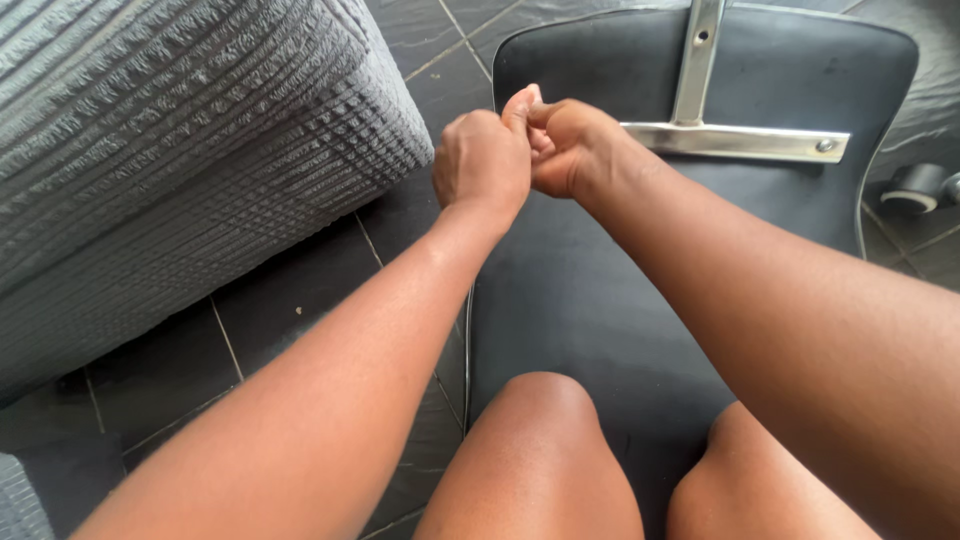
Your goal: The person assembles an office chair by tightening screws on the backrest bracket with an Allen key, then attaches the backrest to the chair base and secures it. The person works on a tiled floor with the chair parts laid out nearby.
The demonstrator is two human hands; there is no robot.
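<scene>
Your left hand (483,160) touches your right hand (566,147), both above the chair panel (570,300) on the floor (290,290); metal bracket (735,140) on panel, right; sofa (170,150) left; caster (915,187) far right.

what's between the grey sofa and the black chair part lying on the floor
In the head view, only a strip of dark floor tiles separates the grey sofa from the black chair part. The left hand hangs above that gap.

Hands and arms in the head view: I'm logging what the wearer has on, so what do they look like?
Both arms are bare to the frame edge: no sleeves, gloves, watch or bracelets. The left hand and right hand show no rings that I can make out. Both knees are bare too.
</scene>
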